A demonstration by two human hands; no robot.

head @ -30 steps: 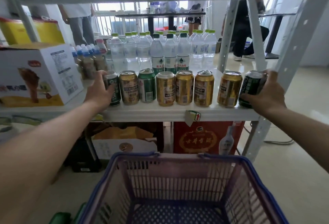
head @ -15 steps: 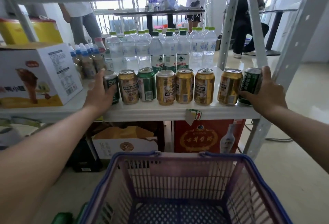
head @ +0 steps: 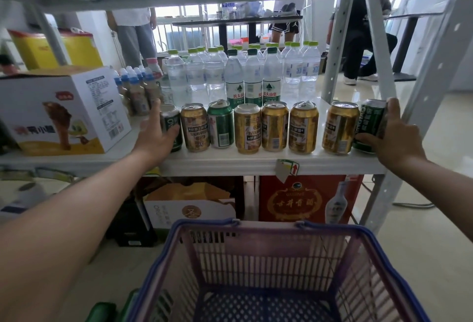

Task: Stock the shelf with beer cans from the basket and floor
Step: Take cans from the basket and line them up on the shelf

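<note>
A row of several gold and green beer cans (head: pixel 275 125) stands along the front of the white shelf (head: pixel 230 164). My left hand (head: pixel 153 137) grips the dark green can (head: pixel 171 123) at the row's left end, thumb in front and fingers behind it. My right hand (head: pixel 395 139) holds another dark green can (head: pixel 371 124) at the right end, next to a gold can (head: pixel 339 128) and leaning slightly. The purple and blue basket (head: pixel 268 229) below me shows no cans inside. A green object (head: pixel 102 312) peeks in on the floor at the bottom left.
Water bottles (head: pixel 252 75) fill the shelf behind the cans, small bottles (head: pixel 135 88) and a white carton (head: pixel 64 109) stand to the left. The shelf's grey upright (head: pixel 432 78) is just right of my right hand. Boxes sit under the shelf. People stand beyond.
My right hand has brought its tilted green can down and more upright beside the gold can. My left hand stays on the leftmost can, fingers a little looser.
</note>
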